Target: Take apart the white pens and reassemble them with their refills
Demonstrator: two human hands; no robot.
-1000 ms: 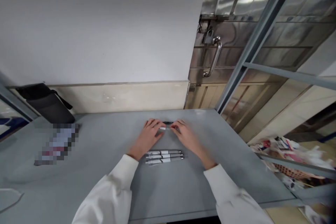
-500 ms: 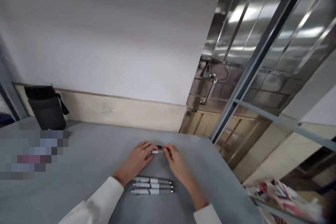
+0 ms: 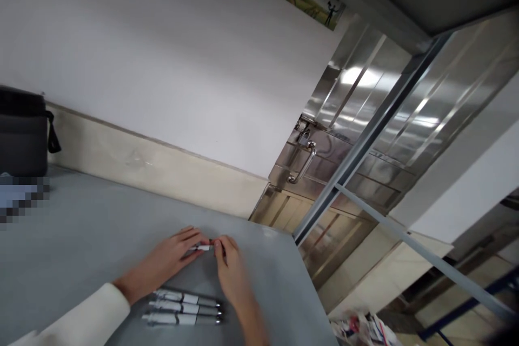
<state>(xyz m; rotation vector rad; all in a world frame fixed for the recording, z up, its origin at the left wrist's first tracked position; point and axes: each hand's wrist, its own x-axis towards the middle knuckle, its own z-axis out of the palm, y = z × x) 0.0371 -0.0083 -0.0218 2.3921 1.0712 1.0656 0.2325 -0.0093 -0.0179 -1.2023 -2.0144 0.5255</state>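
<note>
Above the far part of the grey table, my left hand point(image 3: 183, 248) is closed around a pen point(image 3: 204, 247) with a white barrel section. My right hand point(image 3: 232, 266) pinches the same pen at its right end, close against the left fingertips. The pen's ends are hidden by my fingers. Nearer to me lie three similar pens point(image 3: 187, 308) side by side, white and grey with shiny tips pointing right. My left wrist is just behind the topmost of them.
A black bag point(image 3: 22, 135) stands at the table's left, by a blurred-out patch. Behind the table point(image 3: 121, 211) is a white wall point(image 3: 162, 54). A metal post point(image 3: 320, 211) rises at its right corner, before a metal door point(image 3: 324, 162). Plastic-wrapped items point(image 3: 365, 330) sit lower right.
The view has tilted and swung, so the table and hands appear further left. My right fingers are now closer to my left ones, covering more of the pen's right end.
</note>
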